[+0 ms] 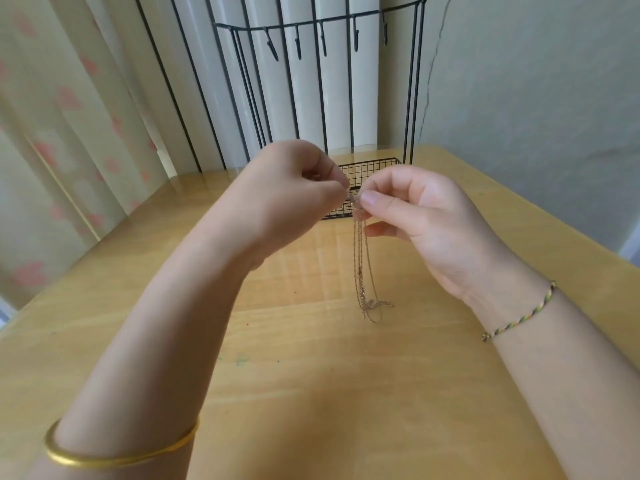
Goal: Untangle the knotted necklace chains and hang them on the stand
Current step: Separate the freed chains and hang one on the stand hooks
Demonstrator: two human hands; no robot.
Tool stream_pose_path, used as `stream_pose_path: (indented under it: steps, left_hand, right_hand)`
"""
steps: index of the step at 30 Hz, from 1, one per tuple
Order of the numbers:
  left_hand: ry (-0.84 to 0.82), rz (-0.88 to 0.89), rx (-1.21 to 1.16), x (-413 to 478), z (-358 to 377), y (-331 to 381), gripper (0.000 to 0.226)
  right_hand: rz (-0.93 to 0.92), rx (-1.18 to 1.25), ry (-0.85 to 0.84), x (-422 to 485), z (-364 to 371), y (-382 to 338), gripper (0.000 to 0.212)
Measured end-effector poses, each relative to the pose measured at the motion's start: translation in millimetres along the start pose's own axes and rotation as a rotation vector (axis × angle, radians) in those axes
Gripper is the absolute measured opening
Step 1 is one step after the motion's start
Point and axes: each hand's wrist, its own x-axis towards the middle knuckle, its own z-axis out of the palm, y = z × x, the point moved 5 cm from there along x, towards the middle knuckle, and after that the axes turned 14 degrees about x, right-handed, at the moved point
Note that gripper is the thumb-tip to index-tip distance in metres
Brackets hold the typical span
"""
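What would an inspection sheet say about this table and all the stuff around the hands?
Surface: wooden table, glossy, a few tiny coloured specks.
Job's things: necklace chains hang tangled from the fingertips, lower ends seemingly on the table; black wire stand behind, its hooks bare.
Clutter: nothing seen.
Hands: left hand and right hand both pinch the chains' top; gold bangle on left arm, braided bracelet on right wrist.
Cables: nothing seen.
Surroundings: heart-print curtain left, grey wall right.
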Motion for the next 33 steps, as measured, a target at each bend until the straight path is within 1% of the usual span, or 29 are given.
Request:
stream_pose_path:
  steps: [3, 7, 11, 15, 18, 23, 28, 33]
  left_hand:
    - [-0.026, 0.015, -0.006, -1.1, 3.7, -3.5, 0.006]
    - [-0.048, 0.036, -0.009, -0.4, 10.1, -7.2, 0.004]
    - [-0.028, -0.011, -0.073, 3.2, 9.2, -14.5, 0.008]
    - [-0.086, -0.029, -0.138, 4.0, 11.2, -19.5, 0.010]
    - [-0.100, -0.029, -0.167, 3.2, 15.4, -22.9, 0.012]
    - [-0.098, -0.051, -0.213, 2.6, 21.4, -28.4, 0.016]
    - [-0.070, -0.071, -0.233, 2.6, 18.0, -32.5, 0.012]
    - [-0.040, -0.062, -0.185, 0.9, 16.8, -33.8, 0.009]
  right_hand:
    - [0.001, 0.010, 0.032, 0.4, -3.6, 1.5, 0.016]
    - [-0.053, -0.100, 0.065, 0.2, -3.8, 1.3, 0.014]
    - [-0.075, -0.157, 0.120, 1.7, -9.2, 1.7, 0.016]
    - [-0.014, -0.120, 0.096, 1.1, -3.4, 9.5, 0.014]
    - [0.037, -0.073, 0.061, -0.3, 0.9, 15.1, 0.006]
    - [0.039, -0.106, 0.069, -1.0, 5.4, 18.9, 0.003]
    - [0.021, -0.131, 0.110, -0.6, 1.0, 18.5, 0.004]
    - [0.010, -0.180, 0.079, -0.1, 1.5, 16.3, 0.011]
